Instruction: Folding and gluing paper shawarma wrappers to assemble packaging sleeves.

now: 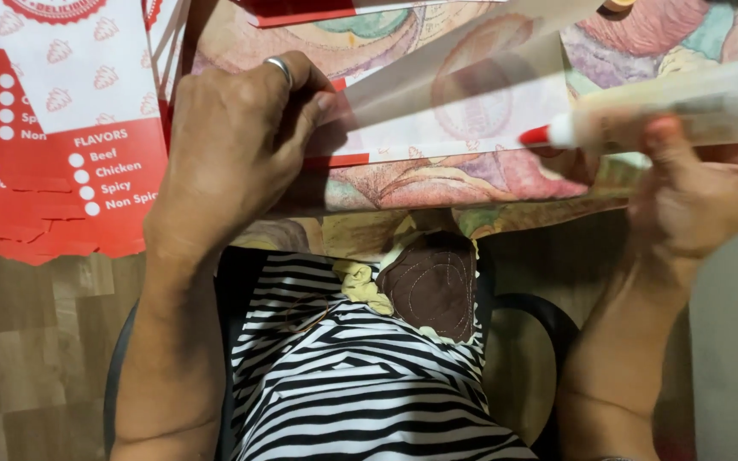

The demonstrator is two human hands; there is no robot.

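My left hand, a ring on one finger, presses down on the left end of a folded white-and-red paper bag that lies on a patterned table cover. My right hand grips a clear glue bottle held sideways. Its red nozzle tip points left and hovers at the bag's lower edge. The bottle and the bag look blurred.
A stack of flat red-and-white printed paper bags lies at the left, hanging over the table edge. Below the table are my lap in black-and-white stripes, a brown and yellow cloth, a dark chair rim and a wood-look floor.
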